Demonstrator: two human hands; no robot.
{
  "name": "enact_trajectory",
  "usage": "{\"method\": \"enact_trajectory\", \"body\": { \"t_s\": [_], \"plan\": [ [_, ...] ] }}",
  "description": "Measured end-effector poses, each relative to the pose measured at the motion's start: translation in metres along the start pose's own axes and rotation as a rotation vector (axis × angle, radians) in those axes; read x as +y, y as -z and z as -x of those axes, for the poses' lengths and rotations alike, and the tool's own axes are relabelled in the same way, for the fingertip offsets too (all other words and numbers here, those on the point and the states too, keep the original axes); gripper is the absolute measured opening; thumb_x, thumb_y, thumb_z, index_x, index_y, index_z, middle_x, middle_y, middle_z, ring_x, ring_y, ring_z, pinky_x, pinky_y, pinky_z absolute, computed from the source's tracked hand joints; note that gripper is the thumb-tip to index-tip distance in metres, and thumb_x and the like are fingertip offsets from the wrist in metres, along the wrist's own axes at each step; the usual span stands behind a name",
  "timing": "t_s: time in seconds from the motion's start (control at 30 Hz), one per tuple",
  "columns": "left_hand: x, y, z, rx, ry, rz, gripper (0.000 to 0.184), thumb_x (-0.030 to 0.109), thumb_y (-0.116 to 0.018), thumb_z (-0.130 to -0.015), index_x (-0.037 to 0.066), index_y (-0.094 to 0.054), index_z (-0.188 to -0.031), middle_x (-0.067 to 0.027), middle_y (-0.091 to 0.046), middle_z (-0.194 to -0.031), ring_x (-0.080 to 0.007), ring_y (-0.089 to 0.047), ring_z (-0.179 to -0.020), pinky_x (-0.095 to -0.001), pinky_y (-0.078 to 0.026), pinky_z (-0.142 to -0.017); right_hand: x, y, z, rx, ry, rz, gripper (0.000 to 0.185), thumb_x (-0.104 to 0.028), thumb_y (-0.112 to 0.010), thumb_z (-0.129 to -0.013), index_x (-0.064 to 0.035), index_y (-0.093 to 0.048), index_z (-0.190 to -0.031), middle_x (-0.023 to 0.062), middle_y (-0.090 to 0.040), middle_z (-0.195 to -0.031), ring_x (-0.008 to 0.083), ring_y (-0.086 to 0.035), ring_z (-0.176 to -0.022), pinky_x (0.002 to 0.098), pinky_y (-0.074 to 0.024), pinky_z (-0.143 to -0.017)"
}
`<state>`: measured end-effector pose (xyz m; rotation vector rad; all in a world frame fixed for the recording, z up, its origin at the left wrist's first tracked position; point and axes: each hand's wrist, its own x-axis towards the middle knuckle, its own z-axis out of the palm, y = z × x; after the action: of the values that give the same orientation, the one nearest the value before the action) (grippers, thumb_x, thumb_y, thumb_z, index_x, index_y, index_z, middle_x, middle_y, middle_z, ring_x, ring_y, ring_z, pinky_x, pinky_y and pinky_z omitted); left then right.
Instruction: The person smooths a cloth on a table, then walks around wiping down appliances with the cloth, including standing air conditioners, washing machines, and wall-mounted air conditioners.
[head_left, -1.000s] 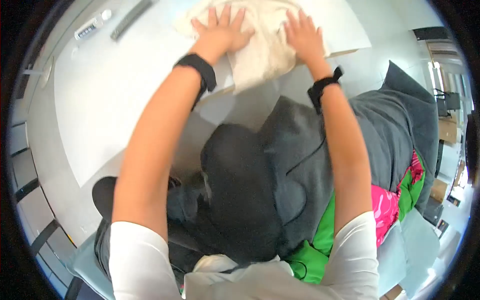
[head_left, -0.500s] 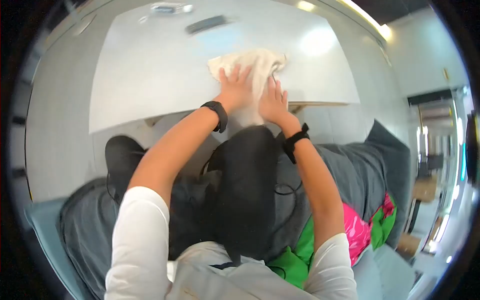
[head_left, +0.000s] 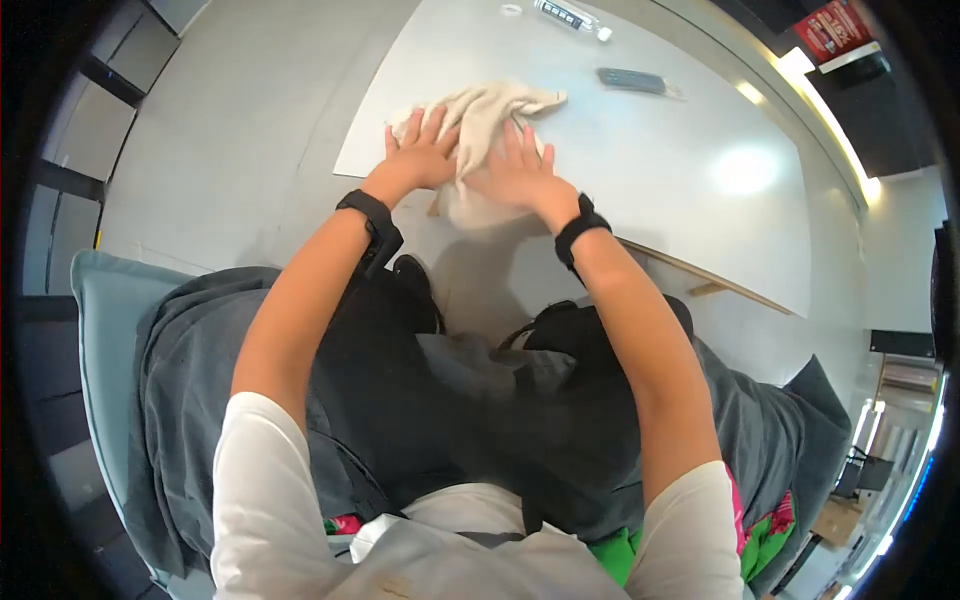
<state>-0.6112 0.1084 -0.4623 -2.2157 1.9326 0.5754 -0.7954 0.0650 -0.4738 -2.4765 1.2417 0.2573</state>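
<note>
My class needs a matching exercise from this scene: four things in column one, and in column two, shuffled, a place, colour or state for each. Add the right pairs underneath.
Column one
1. Cloth
2. Bottle
3. Table
4. Left wristband

Column two
A. Lying on its side, with a white cap
B. Black, fastened just above the left hand
C. Cream and crumpled, with the left hand and right hand spread on it
D. White on top, with a bright patch of glare

Right pairs: 1-C, 2-A, 3-D, 4-B
</note>
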Motion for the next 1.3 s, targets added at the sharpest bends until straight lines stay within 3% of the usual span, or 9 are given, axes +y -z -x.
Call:
{"method": "enact_trajectory", "body": {
  "t_s": [0.47, 0.6, 0.73, 0.77, 0.83, 0.9, 1.03, 1.1, 1.3],
  "plan": [
    [-0.017, -0.016, -0.062, 0.274, 0.147, -0.212, 0.064, 0.049, -0.032, -0.103, 0.031, -0.026, -0.165, -0.0062, -0.013, -0.174, -0.039, -0.011, -0.159, -0.0677, 0.006, -0.122, -0.001, 0.012, -0.046, 0.129, -0.038, -0.098, 0.079, -0.069, -0.044, -0.093, -0.0313, -0.035, -0.162, 0.0078, -0.008, -0.175, 0.0372, 0.003, -0.16, 0.0665, 0.0021, -0.123],
    [-0.022, -0.016, -0.066, 0.341, 0.112, -0.381, 0.067, 0.051, -0.035, -0.102, 0.027, -0.027, -0.165, -0.0087, -0.019, -0.173, -0.0437, -0.015, -0.157, -0.0705, -0.001, -0.121, 0.0, -0.021, -0.041, 0.348, 0.033, 0.084, 0.072, -0.062, -0.032, -0.103, -0.0165, -0.041, -0.158, 0.0142, -0.019, -0.172, 0.0412, -0.012, -0.158, 0.068, -0.0041, -0.123],
    [-0.034, -0.014, -0.072, 0.291, 0.087, -0.336, 0.073, 0.054, -0.031, -0.105, 0.017, -0.019, -0.166, -0.012, -0.005, -0.174, -0.045, -0.004, -0.157, -0.068, 0.001, -0.123, 0.011, -0.04, -0.037, 0.711, 0.204, 0.083, 0.064, -0.054, -0.045, -0.102, -0.017, -0.049, -0.153, 0.011, -0.039, -0.164, 0.0372, -0.029, -0.151, 0.0624, -0.0128, -0.123],
    [-0.034, -0.015, -0.074, 0.248, 0.091, -0.289, 0.075, 0.056, -0.028, -0.106, 0.014, -0.014, -0.167, -0.0144, 0.002, -0.174, -0.0459, 0.002, -0.158, -0.0664, 0.002, -0.124, 0.008, -0.022, -0.022, 0.482, 0.208, 0.036, 0.064, -0.044, -0.033, -0.109, -0.0049, -0.035, -0.159, 0.0203, -0.025, -0.168, 0.0427, -0.02, -0.156, 0.0575, -0.0123, -0.126],
    [-0.037, -0.018, -0.072, 0.237, 0.022, -0.241, 0.075, 0.055, -0.031, -0.105, 0.014, -0.016, -0.166, -0.0147, 0.0, -0.174, -0.0462, 0.001, -0.158, -0.0659, 0.001, -0.124, 0.008, -0.041, -0.031, 0.522, 0.23, 0.015, 0.067, -0.044, -0.028, -0.11, -0.0011, -0.03, -0.16, 0.0192, -0.017, -0.171, 0.0412, -0.012, -0.158, 0.0553, -0.0067, -0.128],
    [-0.042, -0.02, -0.062, 0.236, -0.065, -0.201, 0.075, 0.055, -0.033, -0.104, 0.014, -0.019, -0.165, -0.015, -0.002, -0.174, -0.0466, -0.001, -0.157, -0.0654, 0.0, -0.124, 0.016, -0.06, -0.019, 0.804, 0.361, 0.022, 0.059, -0.04, -0.034, -0.11, 0.0, -0.044, -0.152, 0.0224, -0.039, -0.161, 0.0386, -0.033, -0.151, 0.0502, -0.0234, -0.124],
    [-0.059, -0.022, -0.061, 0.269, -0.236, -0.144, 0.074, 0.054, -0.038, -0.103, 0.014, -0.024, -0.164, -0.0157, -0.006, -0.173, -0.0472, -0.004, -0.157, -0.0643, -0.003, -0.124, 0.014, -0.027, 0.03, 0.27, 0.297, -0.291, 0.066, -0.045, -0.065, -0.089, -0.019, -0.053, -0.149, 0.0063, -0.045, -0.158, 0.0317, -0.031, -0.151, 0.0555, -0.0188, -0.125],
    [-0.066, -0.019, -0.062, 0.287, -0.315, -0.129, 0.074, 0.054, -0.04, -0.102, 0.014, -0.027, -0.163, -0.0161, -0.008, -0.173, -0.0476, -0.005, -0.156, -0.0638, -0.005, -0.124, -0.007, -0.1, 0.007, 0.814, 0.198, -0.284, 0.061, -0.036, -0.062, -0.09, -0.0219, -0.053, -0.149, 0.0053, -0.044, -0.159, 0.0326, -0.031, -0.152, 0.0557, -0.0192, -0.126],
    [-0.081, -0.027, -0.066, 0.333, -0.434, -0.066, 0.074, 0.053, -0.047, -0.1, 0.013, -0.034, -0.16, -0.0171, -0.014, -0.172, -0.0486, -0.01, -0.156, -0.0622, -0.009, -0.124, 0.005, -0.049, 0.031, 0.448, 0.253, -0.336, 0.038, -0.028, -0.062, -0.086, -0.0193, -0.062, -0.123, 0.0039, -0.054, -0.144, 0.0308, -0.044, -0.143, 0.0542, -0.0258, -0.123]
  ]
}}
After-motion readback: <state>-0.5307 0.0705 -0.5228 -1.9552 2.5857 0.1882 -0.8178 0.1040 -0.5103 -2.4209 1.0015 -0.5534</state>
